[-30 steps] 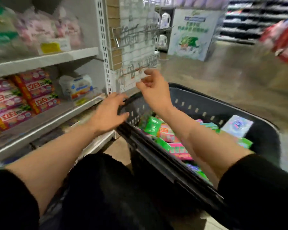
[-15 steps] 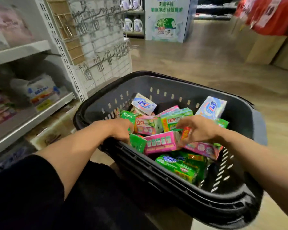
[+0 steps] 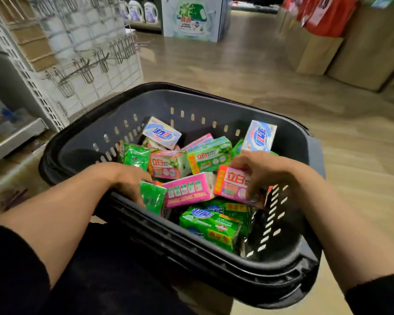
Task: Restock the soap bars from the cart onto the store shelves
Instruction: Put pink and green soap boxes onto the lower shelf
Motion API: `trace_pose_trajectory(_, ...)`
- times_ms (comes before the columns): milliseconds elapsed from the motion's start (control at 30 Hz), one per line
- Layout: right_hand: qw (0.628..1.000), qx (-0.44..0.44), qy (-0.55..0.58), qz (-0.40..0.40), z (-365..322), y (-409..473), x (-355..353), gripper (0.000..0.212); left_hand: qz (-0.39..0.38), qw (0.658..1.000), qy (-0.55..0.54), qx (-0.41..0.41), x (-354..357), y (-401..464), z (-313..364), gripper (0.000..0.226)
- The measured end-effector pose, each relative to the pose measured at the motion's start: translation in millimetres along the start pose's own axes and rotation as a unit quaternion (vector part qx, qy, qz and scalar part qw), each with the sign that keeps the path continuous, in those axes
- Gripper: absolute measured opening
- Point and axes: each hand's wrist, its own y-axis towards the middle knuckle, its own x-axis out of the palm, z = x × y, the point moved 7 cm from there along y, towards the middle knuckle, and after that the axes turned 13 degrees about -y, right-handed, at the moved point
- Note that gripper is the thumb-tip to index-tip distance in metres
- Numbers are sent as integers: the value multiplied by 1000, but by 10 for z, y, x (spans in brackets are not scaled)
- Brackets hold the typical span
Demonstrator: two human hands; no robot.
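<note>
A shop aisle with a pale wood-look floor (image 3: 271, 71); the black basket (image 3: 214, 98) on the cart is the landmark here. Left of the basket stands the shelf (image 3: 16, 135), blurred, with a wire hook rack (image 3: 89, 64) behind it; that shelf is likely where the soap goes. Inside the basket's near left corner, the left hand (image 3: 127, 180) curls its fingers round a green packet (image 3: 151, 196). In the middle of the basket lie more soap bars (image 3: 187, 193), heaped loosely. At the basket's right side, the right hand (image 3: 257, 169) clamps a pink soap pack (image 3: 232, 185), fingers over its top edge and thumb at its lower edge; the pack is tilted. To lift well, I would raise each pack straight up clear of its neighbours; a firm pinch should stop the glossy wrap slipping.
</note>
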Motion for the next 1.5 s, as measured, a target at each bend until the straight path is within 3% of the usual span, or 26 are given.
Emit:
trace_pose_trajectory(133, 995, 6, 103, 10, 81, -71, -48, 75, -5, 999, -46, 4, 13, 14, -26, 108)
trace_pose_trajectory(233, 992, 16, 118, 31, 108, -54, -61, 78, -53, 996, -70, 2, 71, -22, 26, 92)
trace_pose_trajectory(367, 980, 5, 191, 61, 70, -37, -94, 87, -32, 992, -111, -58, 45, -51, -66, 107)
trace_pose_trajectory(400, 976, -2, 206, 65, 55, -37, -103, 87, -21, 991, -112, -74, 20, -74, -92, 101)
trace_pose_trajectory(500, 968, -26, 242, 62, 26, -57, -124, 86, 25, 981, -177, -74, -63, -151, -47, 44)
trace_pose_trajectory(567, 964, -31, 256, 71, 36, -49, -144, 86, 70, 967, -242, -34, -124, -178, 4, 34)
trace_pose_trajectory(600, 961, -30, 264, 80, 44, -51, -163, 86, 90, 956, -279, -11, -154, -183, 10, 43)
trace_pose_trajectory(700, 944, -31, 308, 115, 39, -78, -237, 89, 200, 914, -346, 74, -358, -213, -43, 96)
trace_pose_trajectory(733, 937, -36, 321, 133, 24, -103, -283, 87, 237, 899, -354, 99, -421, -255, -58, 102)
trace_pose_trajectory(900, 881, -31, 407, 240, 67, -202, -495, 72, 318, 801, -430, 269, -596, -609, 143, 89)
trace_pose_trajectory(1000, 815, -19, 521, 251, 128, -151, -481, 90, 356, 750, -460, 316, -667, -824, 194, 81)
trace_pose_trajectory(1133, 718, -44, 679, 144, -206, -108, -550, 72, 367, 644, -584, 331, -718, -1130, 88, 51)
trace_pose_trajectory(1233, 655, -68, 750, 59, -643, -105, -700, 20, 295, 535, -728, 311, -640, -1342, -42, 41)
trace_pose_trajectory(1367, 627, -129, 768, -3, -1436, -10, -970, 20, 223, 432, -830, 273, -469, -1738, -386, 53)
trace_pose_trajectory(1500, 628, -179, 756, -52, -2385, 57, -1116, 37, 248, 328, -875, 256, -194, -2310, -1095, 59)
